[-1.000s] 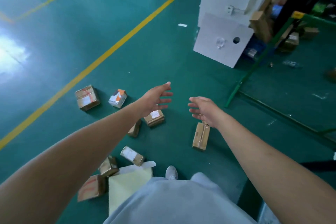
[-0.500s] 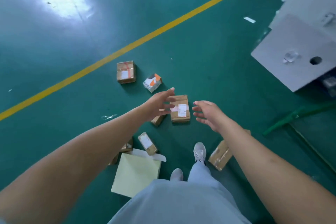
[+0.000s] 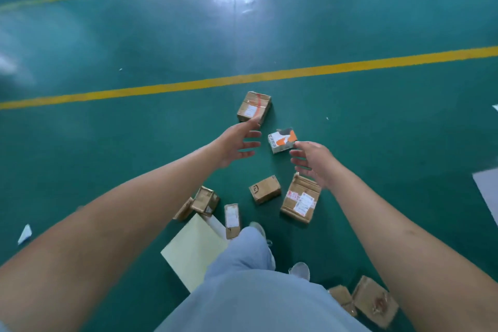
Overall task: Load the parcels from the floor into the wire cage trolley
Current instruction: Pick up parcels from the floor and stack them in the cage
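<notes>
Parcels (image 3: 282, 139) beyond spread, empty fingers (image 3: 249, 144)

Bare forearms (image 3: 107, 237), pale blue trousers (image 3: 250, 291), white shoes (image 3: 299, 268)

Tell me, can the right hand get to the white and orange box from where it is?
Probably yes. The right hand is open, its fingertips right beside the white and orange box, with nothing between them.

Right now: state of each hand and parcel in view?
left hand: open, empty, above floor
right hand: open, empty
red-taped box: on floor, sealed
white-orange box: on floor, between hands
labelled flat box: on floor, label up
plain brown box: on floor
yellow envelope: lying flat
</notes>
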